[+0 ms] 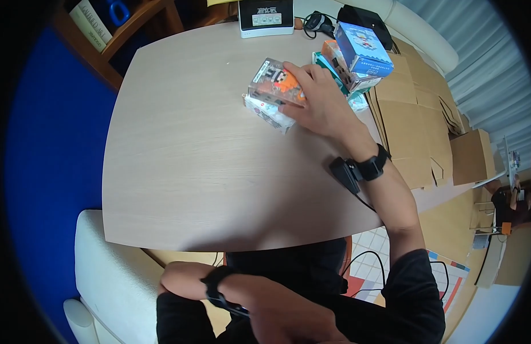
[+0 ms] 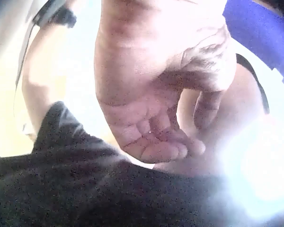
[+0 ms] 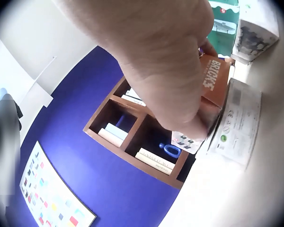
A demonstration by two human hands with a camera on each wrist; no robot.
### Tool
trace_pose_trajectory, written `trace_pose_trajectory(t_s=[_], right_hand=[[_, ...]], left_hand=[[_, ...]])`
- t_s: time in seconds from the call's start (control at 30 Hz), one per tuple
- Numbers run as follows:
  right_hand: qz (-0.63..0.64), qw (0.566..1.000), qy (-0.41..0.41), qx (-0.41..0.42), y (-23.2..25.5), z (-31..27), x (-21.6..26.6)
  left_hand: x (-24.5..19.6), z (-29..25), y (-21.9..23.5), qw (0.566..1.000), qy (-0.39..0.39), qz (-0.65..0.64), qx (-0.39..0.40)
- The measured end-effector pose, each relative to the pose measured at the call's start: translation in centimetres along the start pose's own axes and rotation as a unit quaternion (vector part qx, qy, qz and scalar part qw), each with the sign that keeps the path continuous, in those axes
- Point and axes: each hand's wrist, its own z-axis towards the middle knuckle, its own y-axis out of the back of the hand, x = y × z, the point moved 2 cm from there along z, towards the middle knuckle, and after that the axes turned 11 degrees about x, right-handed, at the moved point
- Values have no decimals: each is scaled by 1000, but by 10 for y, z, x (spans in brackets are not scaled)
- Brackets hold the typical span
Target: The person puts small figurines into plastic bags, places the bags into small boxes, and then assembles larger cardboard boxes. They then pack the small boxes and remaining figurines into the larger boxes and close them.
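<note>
Orange box (image 1: 275,85), gripped in right hand's (image 1: 318,102) spread fingers, toward worktop's (image 1: 179,160) far edge.
White box (image 1: 268,113) beneath (left hand (image 2: 154,87) empty, loosely curled); slippage could be caused by uneven release.

In the head view we see moderate, fairly even light on the tabletop (image 1: 162,160), with a soft, broad shadow darkening its near part beside the right arm (image 1: 394,200). Wide-angle distortion bows the table's edges, and black vignetting swallows the corners. The left wrist view looks overexposed to us: a white flare burns out the lower right, pale haze washes over the left hand (image 2: 146,85), and grain speckles the dark clothing (image 2: 85,189). In the right wrist view we find the tabletop bleached nearly white and the corners dark, yet the large lettering on the orange box (image 3: 215,78) is readable.
</note>
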Motion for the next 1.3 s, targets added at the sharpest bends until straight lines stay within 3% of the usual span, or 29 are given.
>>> trace_pose_trajectory(t_s=[0.07,0.13,0.17,0.2,0.3,0.4,0.43,0.53,0.57,0.67,0.77,0.97,1.07,1.3], right_hand=[[57,998,34,-21,5,-15,4],[109,993,43,-20,13,-30,12],[134,990,48,-20,16,-37,15],[144,987,60,-25,17,-44,16],[178,979,93,-41,19,-56,17],[201,970,126,-48,15,-62,18],[196,969,141,-46,12,-64,19],[213,961,170,-49,9,-69,24],[222,957,179,-53,10,-69,24],[291,937,188,-54,6,-71,17],[323,925,188,-69,-2,-73,11],[272,945,176,-42,0,-76,6],[295,939,170,-56,-1,-76,8],[199,947,223,-118,2,-72,7]], left_hand=[[-26,-21,10,989,41,91,-113],[-59,-54,25,905,66,236,-348],[-62,-76,36,784,102,401,-464],[-53,-96,48,694,8,346,-631],[-55,-157,77,517,-81,377,-765],[-44,-160,81,566,-2,319,-760],[-43,-152,80,628,11,297,-719],[-35,-150,72,659,16,244,-711],[-32,-157,72,648,7,247,-720],[-29,-170,70,695,-107,132,-699],[-20,-172,75,687,-114,124,-707],[-12,-175,80,680,-119,119,-714],[-11,-178,80,679,-130,113,-714],[-8,-180,81,690,-116,123,-704]])
